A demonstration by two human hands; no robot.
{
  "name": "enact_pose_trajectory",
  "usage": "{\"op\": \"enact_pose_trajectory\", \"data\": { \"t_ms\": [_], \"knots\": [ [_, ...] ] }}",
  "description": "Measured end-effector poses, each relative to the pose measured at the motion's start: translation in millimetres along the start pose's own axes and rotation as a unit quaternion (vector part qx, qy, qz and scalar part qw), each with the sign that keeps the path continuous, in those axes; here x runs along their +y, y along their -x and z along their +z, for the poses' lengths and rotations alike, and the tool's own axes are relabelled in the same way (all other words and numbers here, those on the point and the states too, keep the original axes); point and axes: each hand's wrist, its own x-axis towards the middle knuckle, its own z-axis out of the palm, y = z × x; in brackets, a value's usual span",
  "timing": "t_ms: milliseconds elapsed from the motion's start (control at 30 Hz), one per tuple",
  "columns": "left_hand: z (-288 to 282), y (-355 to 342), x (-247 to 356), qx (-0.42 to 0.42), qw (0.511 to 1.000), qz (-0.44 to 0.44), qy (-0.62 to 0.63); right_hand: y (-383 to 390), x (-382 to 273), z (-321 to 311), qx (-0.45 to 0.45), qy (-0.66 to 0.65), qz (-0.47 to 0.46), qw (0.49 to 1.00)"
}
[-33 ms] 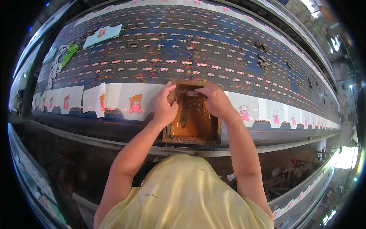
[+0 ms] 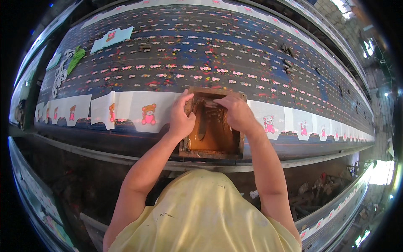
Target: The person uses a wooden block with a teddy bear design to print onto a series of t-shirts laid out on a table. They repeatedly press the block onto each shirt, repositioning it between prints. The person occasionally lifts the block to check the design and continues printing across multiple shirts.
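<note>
A screen-printing frame (image 2: pixel 212 155) with wooden sides and brown ink inside lies flat on the near strip of the long dark table. My left hand (image 2: pixel 182 116) is closed on the frame's left side, thumb bent toward the inside. Over the right far corner, my right hand (image 2: pixel 238 114) reaches in with its fingers curled round a squeegee (image 2: pixel 211 103), mostly hidden by the hand. Brown ink (image 2: pixel 214 140) coats the mesh. To the left is a white fabric piece (image 2: pixel 132 111) printed with a brown bear; on the right, a bear (image 2: pixel 268 124) shows only pink and outlines.
White printed pieces run along the table's near edge both ways. Farther back lie a light blue cloth piece (image 2: pixel 112 38), a green cloth (image 2: pixel 76 60), white strips (image 2: pixel 59 80) and small dark lumps (image 2: pixel 287 51). A rail (image 2: pixel 138 161) borders the table before me.
My right hand and the squeegee have shifted very slightly toward me inside the frame. My left hand and the frame stay in place.
</note>
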Motion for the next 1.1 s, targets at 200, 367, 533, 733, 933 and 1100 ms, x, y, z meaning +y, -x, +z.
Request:
{"op": "enact_pose_trajectory", "data": {
  "t_ms": [200, 367, 533, 733, 933, 1100],
  "knots": [
    [5.8, 3.6, -13.5, 0.014, 0.999, -0.009, 0.046, 51.7, -40.5, 13.9, -0.012, 0.068, -0.005, 0.998],
    [12.4, -4.9, -24.6, 0.018, 0.991, -0.023, 0.129, 81.2, -69.5, 18.8, -0.02, 0.077, -0.015, 0.997],
    [10.6, -4.1, -23.9, 0.002, 0.995, -0.035, 0.098, 106.2, -95.6, 17.6, -0.044, 0.069, 0.013, 0.997],
    [8.7, -3.8, -24.2, 0.003, 0.996, -0.012, 0.089, 117.6, -92.6, 19.4, 0.025, -0.005, 0.061, 0.998],
    [10.1, -4.6, -24.1, 0.003, 0.993, -0.048, 0.109, 134.6, -74.0, 26.7, 0.198, -0.058, 0.213, 0.955],
    [-0.2, -4.5, -8.2, -0.003, 0.991, -0.031, 0.129, 145.0, -54.9, 33.5, 0.192, -0.193, 0.25, 0.929]
  ]
}}
